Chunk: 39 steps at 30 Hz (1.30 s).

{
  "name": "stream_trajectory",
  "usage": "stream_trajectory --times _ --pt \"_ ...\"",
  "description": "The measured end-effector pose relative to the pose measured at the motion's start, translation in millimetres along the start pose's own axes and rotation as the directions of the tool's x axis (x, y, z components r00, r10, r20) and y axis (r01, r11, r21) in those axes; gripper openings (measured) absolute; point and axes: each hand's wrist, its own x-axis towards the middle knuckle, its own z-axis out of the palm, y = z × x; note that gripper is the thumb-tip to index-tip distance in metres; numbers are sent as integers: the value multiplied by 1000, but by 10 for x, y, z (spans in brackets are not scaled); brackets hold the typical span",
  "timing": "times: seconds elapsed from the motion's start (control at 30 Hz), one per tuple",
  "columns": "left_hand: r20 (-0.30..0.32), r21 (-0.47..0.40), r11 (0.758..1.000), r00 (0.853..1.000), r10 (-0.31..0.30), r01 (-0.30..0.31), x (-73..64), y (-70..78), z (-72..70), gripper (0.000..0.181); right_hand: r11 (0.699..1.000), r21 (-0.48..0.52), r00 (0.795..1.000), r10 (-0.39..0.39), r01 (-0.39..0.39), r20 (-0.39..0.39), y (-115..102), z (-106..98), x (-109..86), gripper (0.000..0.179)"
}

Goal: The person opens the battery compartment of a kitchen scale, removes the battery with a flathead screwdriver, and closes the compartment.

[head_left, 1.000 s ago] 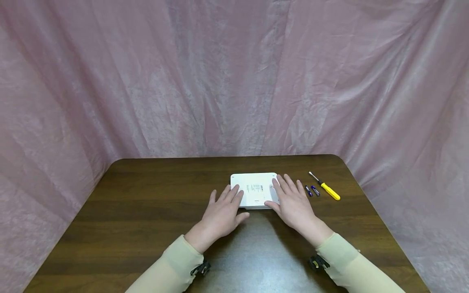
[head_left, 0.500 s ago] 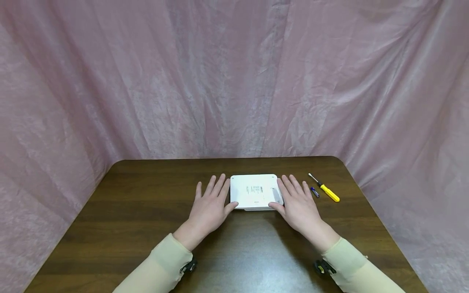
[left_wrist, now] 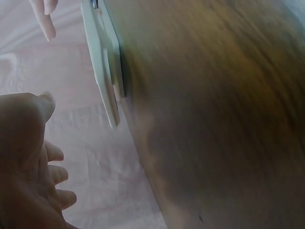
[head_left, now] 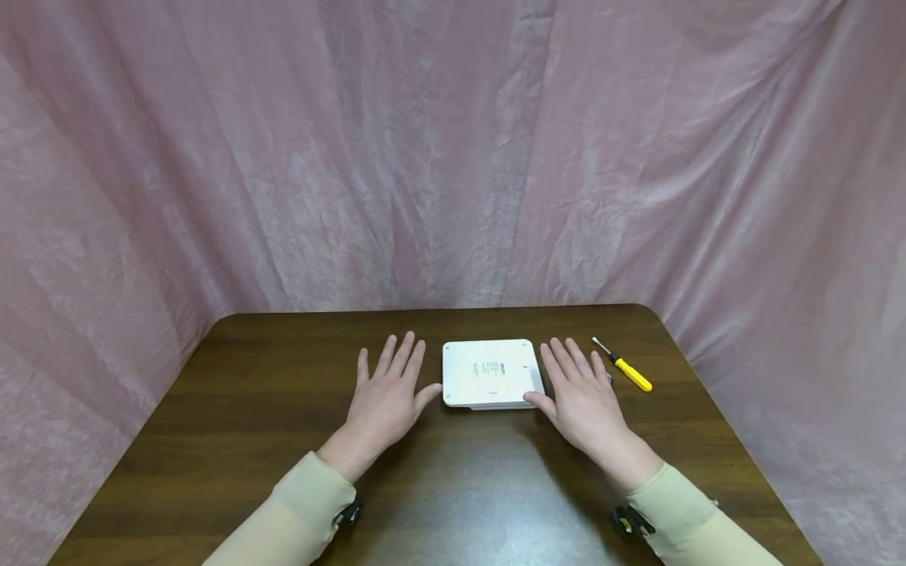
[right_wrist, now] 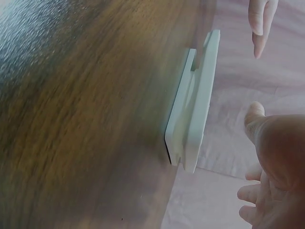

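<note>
A flat white device [head_left: 488,377] with rounded corners and a printed label lies on the wooden table. To its left, my left hand [head_left: 382,405] is spread with straight fingers, holding nothing. Over on the other side, my right hand [head_left: 580,401] is also spread and holds nothing; its thumb overlaps the device's near right corner in the head view. In the right wrist view the raised right hand [right_wrist: 281,162] is apart from the device [right_wrist: 193,109]. The left wrist view likewise shows a gap between the left hand [left_wrist: 28,152] and the device [left_wrist: 102,57].
A yellow-handled screwdriver [head_left: 624,366] lies right of my right hand. A small battery [head_left: 609,378] is mostly hidden behind that hand's fingers. The brown table [head_left: 453,487] has rounded far corners, and a pink curtain [head_left: 425,157] hangs behind it.
My left hand has moved left, off the device and away from it. My right hand has shifted slightly right and now covers most of the batteries. The device stays in place.
</note>
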Motion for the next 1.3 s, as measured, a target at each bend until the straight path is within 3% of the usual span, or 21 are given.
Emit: stream_trajectory --times 0.4,0.67,1.0,1.3 --pt "1 -3 999 999 -35 35 -50 -124 -20 86 1000 6 1000 21 -21 6 73 -25 -40 87" --pt "45 -50 997 998 -50 52 -40 -137 5 86 998 42 998 43 -46 56 83 -16 -43 86" --pt "139 -101 992 988 -59 74 38 -11 127 86 985 138 983 76 -99 165 18 92 16 86" --pt "187 -162 984 982 -39 70 121 130 198 84 966 225 967 68 -125 246 -19 140 103 85"
